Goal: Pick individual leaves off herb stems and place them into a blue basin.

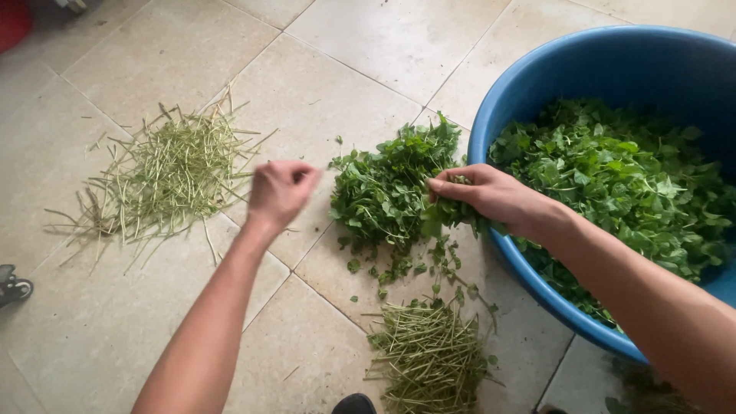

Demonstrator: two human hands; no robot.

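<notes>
Greens (387,188) pile on floor | right hand (491,195) pinches a sprig | left hand (280,192) curled closed, contents unclear | risk: leaves drop among near stems (429,356).

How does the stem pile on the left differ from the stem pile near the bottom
The loose scattered pile of pale green stems on the left spreads wide and thin, strands pointing many ways. The tight heap of green stems at the bottom is compact, denser, with leaf bits around it. Both lie on the beige tiled floor, leafless.
</notes>
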